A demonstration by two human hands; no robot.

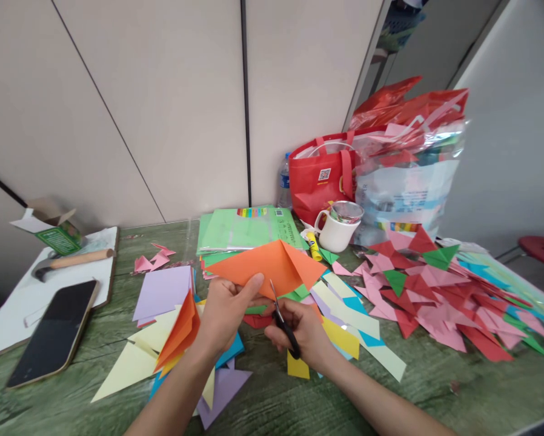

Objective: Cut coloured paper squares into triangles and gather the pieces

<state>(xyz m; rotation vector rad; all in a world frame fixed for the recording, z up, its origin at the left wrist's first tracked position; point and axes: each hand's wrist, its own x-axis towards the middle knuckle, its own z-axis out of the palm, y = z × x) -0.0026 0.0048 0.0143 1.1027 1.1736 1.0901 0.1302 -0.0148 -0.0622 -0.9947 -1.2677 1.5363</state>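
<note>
Orange folded paper (272, 266) sat pinched in my left hand (226, 312) at the table's centre, while my right hand (301, 333) gripped black-handled scissors (283, 321), blades entering its lower edge. I judged the cut just begun; next I needed a steady, straight snip toward twelve o'clock, through the layers.

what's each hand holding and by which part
Left hand pinches the folded orange paper at its lower edge. Right hand holds the scissors by the black handles.
</note>
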